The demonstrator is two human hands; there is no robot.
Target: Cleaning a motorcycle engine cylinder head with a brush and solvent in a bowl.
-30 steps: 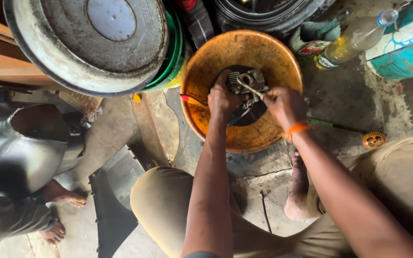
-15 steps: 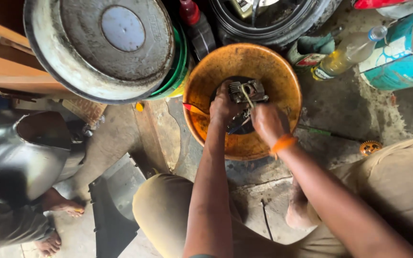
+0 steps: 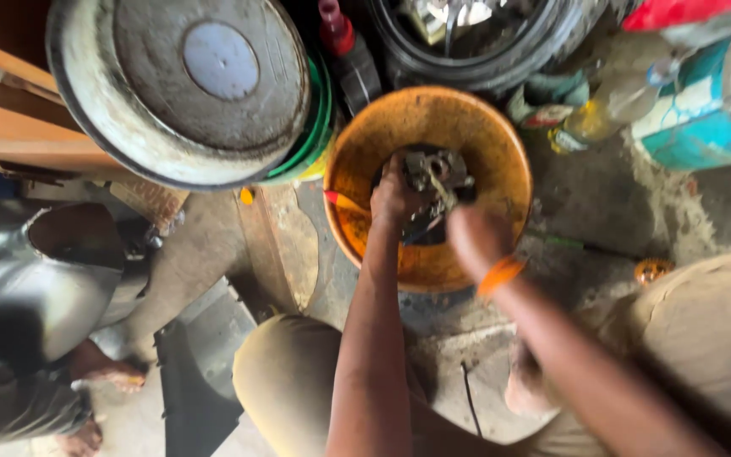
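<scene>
Left hand [image 3: 395, 196] is clamped round a grimy metal engine part [image 3: 435, 173], which sits mid-way in the orange basin [image 3: 501, 152] on the floor. Right hand [image 3: 477, 237] is blurred; grip can't be told, it's just near the part. Part looks cast metal: heavy, rigid, oily, likely slick. Best held by the body, not the thin linkage. Basin is smooth, stained plastic.

Two hands [image 3: 395, 199] were in there, one orange basin [image 3: 357, 161], one metal part [image 3: 433, 173], one grey drum [image 3: 129, 127], two bottles [image 3: 602, 110], one tyre [image 3: 501, 68].
</scene>
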